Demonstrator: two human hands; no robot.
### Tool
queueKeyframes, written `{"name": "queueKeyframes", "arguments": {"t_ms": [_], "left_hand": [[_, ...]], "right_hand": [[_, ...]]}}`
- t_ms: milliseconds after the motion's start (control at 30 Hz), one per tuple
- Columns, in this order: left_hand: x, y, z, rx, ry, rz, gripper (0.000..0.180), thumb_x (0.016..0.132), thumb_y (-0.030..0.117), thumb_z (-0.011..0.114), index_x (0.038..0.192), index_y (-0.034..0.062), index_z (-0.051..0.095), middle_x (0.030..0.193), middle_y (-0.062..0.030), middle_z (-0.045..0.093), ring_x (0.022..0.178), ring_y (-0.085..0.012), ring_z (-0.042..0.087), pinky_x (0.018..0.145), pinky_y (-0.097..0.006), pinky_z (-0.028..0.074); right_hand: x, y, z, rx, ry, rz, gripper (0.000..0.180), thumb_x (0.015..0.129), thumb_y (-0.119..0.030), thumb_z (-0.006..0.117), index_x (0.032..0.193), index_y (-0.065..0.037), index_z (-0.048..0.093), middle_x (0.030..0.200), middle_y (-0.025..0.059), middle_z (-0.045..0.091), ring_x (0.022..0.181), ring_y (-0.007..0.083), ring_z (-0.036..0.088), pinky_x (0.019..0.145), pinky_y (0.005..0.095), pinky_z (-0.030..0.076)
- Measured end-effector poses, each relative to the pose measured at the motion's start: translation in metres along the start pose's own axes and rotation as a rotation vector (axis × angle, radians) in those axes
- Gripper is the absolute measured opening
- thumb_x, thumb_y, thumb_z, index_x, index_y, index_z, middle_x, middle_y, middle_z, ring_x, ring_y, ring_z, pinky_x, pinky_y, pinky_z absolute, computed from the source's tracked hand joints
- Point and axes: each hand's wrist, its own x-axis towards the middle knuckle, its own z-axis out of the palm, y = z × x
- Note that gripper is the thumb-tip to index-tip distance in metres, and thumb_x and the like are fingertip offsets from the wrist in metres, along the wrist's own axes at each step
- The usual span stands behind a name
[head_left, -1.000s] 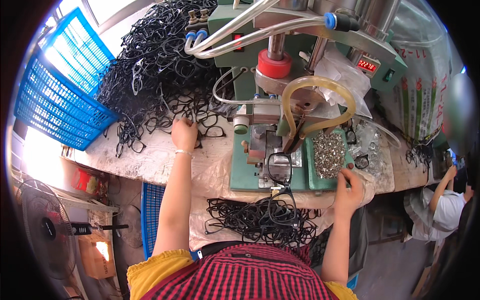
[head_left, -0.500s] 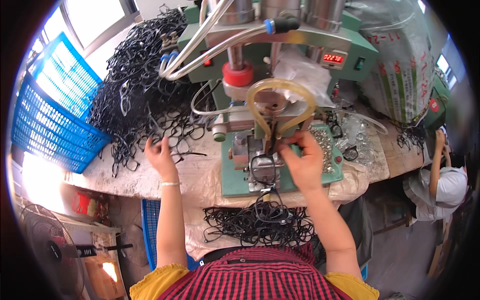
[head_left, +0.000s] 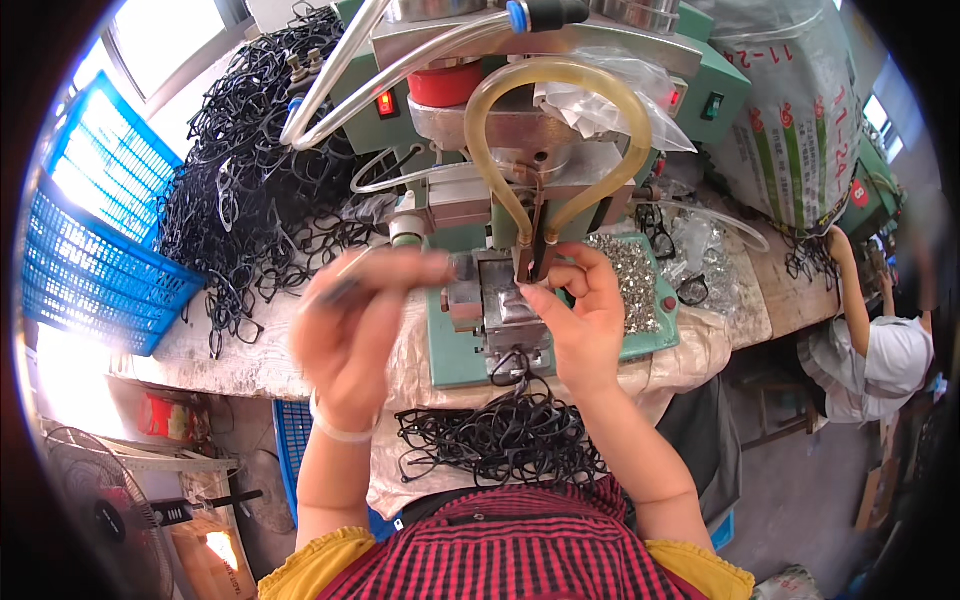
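At the press my right hand [head_left: 588,325] has thumb and forefinger pinched close below the metal guide [head_left: 532,255]. Whatever lies between those fingertips is too small to make out. My left hand [head_left: 350,335] is raised left of the metal fixture [head_left: 508,305], its fingers smeared by motion. A dark slim streak crosses that hand, too blurred to name. Below the fixture's front edge hangs a black eyeglass frame [head_left: 510,368]. More black eyeglass frames [head_left: 500,435] lie heaped on the sheet over my lap.
Black frames pile high [head_left: 270,130] at the back left, beside a blue basket [head_left: 110,265]. A yellowish tube [head_left: 642,120] loops over the press. Small metal parts [head_left: 625,285] fill a tray right of the fixture. A white sack [head_left: 790,130] and a co-worker [head_left: 870,365] are at right.
My left hand has moved right and up from the table towards the fixture. The lens rims that hung before the fixture are gone from there. The co-worker's arm now reaches towards the frames by the sack.
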Motion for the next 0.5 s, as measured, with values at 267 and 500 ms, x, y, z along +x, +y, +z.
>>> {"name": "queueKeyframes", "arguments": {"t_ms": [267,500], "left_hand": [[-0.028,-0.013,0.009,0.228,-0.277,0.271,0.008,0.082,0.007,0.071,0.09,0.0091,0.071,0.095,-0.009,0.076,0.085,-0.0239,0.073,0.08,-0.039,0.053],[-0.037,-0.033,0.025,0.417,-0.561,0.315,0.024,0.074,0.009,0.078,0.098,0.0128,0.073,0.106,-0.003,0.074,0.084,-0.0215,0.065,0.091,-0.047,0.053]], "right_hand": [[-0.003,-0.005,-0.062,-0.778,-0.032,-0.219,0.029,0.081,-0.011,0.072,0.11,-0.005,0.067,0.119,0.0147,0.066,0.12,0.0299,0.058,0.103,0.0406,0.043],[0.006,0.042,-0.135,-1.326,0.193,-0.362,0.013,0.076,-0.011,0.073,0.087,-0.006,0.068,0.114,0.0192,0.064,0.122,0.0416,0.052,0.101,0.0494,0.042]]}}
